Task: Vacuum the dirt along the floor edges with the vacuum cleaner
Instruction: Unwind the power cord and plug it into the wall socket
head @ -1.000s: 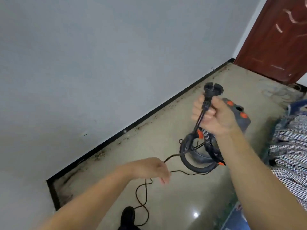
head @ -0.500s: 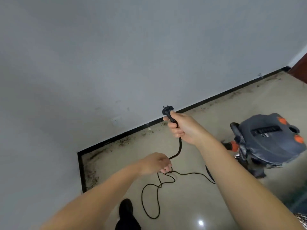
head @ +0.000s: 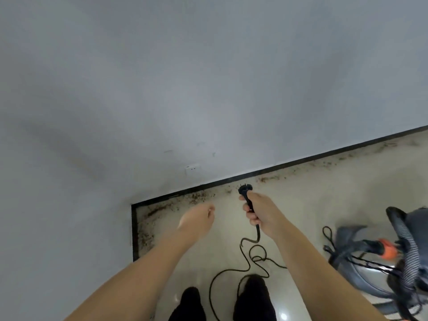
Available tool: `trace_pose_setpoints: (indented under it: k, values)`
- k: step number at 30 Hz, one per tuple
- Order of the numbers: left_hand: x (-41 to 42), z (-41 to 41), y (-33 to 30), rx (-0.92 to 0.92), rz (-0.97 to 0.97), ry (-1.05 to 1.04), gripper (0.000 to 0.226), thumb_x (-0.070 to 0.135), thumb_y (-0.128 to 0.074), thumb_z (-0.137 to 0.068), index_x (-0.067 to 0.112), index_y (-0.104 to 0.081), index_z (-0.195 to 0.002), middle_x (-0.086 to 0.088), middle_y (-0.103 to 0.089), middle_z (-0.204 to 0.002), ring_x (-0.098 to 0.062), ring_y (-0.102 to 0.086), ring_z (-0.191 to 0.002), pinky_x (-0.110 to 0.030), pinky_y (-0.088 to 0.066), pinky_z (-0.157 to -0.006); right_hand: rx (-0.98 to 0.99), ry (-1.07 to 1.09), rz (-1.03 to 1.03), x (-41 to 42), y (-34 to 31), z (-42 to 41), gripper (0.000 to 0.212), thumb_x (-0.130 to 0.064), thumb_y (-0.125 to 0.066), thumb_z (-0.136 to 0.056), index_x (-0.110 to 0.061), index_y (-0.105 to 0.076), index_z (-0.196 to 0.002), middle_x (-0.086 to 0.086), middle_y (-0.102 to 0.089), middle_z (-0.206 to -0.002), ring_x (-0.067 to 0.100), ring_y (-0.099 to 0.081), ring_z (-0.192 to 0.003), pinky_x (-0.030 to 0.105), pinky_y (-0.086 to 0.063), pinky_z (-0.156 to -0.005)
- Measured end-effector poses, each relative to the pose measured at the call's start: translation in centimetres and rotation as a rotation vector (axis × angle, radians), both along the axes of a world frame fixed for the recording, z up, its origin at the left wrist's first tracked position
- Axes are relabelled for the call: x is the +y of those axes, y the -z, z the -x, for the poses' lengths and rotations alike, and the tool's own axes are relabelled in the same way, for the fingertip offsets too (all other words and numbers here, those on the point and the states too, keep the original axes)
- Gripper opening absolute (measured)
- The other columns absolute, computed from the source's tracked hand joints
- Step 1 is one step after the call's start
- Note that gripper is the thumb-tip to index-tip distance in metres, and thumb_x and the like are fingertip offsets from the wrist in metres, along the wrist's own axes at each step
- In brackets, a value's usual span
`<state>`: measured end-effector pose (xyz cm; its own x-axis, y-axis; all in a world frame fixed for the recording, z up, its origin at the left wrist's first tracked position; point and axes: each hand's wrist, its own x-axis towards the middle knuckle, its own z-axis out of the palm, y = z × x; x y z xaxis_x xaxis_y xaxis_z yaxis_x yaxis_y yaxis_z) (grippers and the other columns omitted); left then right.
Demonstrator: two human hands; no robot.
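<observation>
Vacuum (head: 393,258) first, though we go left to right across the floor. At nine o'clock of the plug, our left hand (head: 196,220) hangs over the corner with its fingers loosely curled, holding nothing that we can make out; it is blurred. Above it, at about eleven o'clock, a small white socket (head: 192,169) sits low on the wall (head: 208,77). Dirt (head: 185,200) lies scattered along the black skirting (head: 231,180), thickest in the corner and running off towards two o'clock.

Our right hand (head: 259,215) is wrapped around the neck of the plug (head: 245,189), just behind its head. We judge the plug light and rigid, easy to steer from that grip. Its long axis runs from six to twelve o'clock, prongs pointing up towards the skirting and slightly left, roughly at the socket. The cord (head: 231,271) trails from the fist down to the floor in loose loops near our shoes (head: 252,297); it is limp and could snag a foot, we think.

At four o'clock stands the vacuum, grey with orange parts, well apart from the dirty corner and partly cut off by the frame edge. It looks bulky and fairly heavy, best dragged or lifted by its body. Its ribbed hose (head: 408,242) is flexible and will not push well; which way its nozzle points, we cannot tell.
</observation>
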<state>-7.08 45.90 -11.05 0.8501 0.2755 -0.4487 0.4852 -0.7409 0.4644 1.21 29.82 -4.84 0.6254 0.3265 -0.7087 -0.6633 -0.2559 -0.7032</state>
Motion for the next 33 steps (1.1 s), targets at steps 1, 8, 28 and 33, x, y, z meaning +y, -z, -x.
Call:
trace_pose_setpoints:
  k: [1,8,28,33]
  values:
    - [0.3,-0.9,0.9,-0.032,-0.042,-0.011,0.034,0.023,-0.034,-0.100,0.020,-0.055,-0.127,-0.002,-0.059,-0.127,-0.022,-0.057,-0.112,-0.032,-0.048,-0.090,0.003,-0.010,0.011,0.5,1.0,-1.1,0.026,-0.021,-0.034,-0.103,-0.006,-0.055,-0.100,-0.001,-0.043,-0.059,0.006,-0.027,-0.040,0.016,-0.020,-0.034]
    - [2.2,-5.9,13.4,0.008,-0.154,-0.080,0.032,0.022,-0.034,-0.101,0.016,-0.050,-0.128,-0.004,-0.054,-0.127,-0.024,-0.051,-0.113,-0.034,-0.047,-0.086,0.032,-0.156,0.099,5.4,13.7,-8.0,0.025,-0.023,-0.035,-0.103,-0.010,-0.056,-0.096,0.000,-0.047,-0.060,0.008,-0.031,-0.042,0.017,-0.021,-0.036]
    - [20.1,-17.0,50.3,-0.620,-0.600,-0.122,0.033,0.009,-0.050,-0.093,0.009,-0.060,-0.124,-0.010,-0.062,-0.119,-0.029,-0.056,-0.111,-0.038,-0.041,-0.090,0.068,-0.078,-0.358,23.4,51.9,-16.1,0.029,-0.025,-0.036,-0.104,-0.006,-0.055,-0.094,0.000,-0.042,-0.054,0.004,-0.028,-0.032,0.014,-0.019,-0.027]
    - [22.8,-19.0,49.5,-0.865,-0.868,-0.067,0.064,0.000,-0.074,-0.068,0.002,-0.056,-0.129,-0.022,-0.056,-0.132,-0.041,-0.054,-0.123,-0.064,-0.039,-0.101,-0.172,-0.134,-0.347,26.4,52.9,-16.9,0.029,-0.030,-0.035,-0.105,-0.012,-0.056,-0.098,-0.006,-0.044,-0.049,0.004,-0.029,-0.034,0.016,-0.020,-0.031]
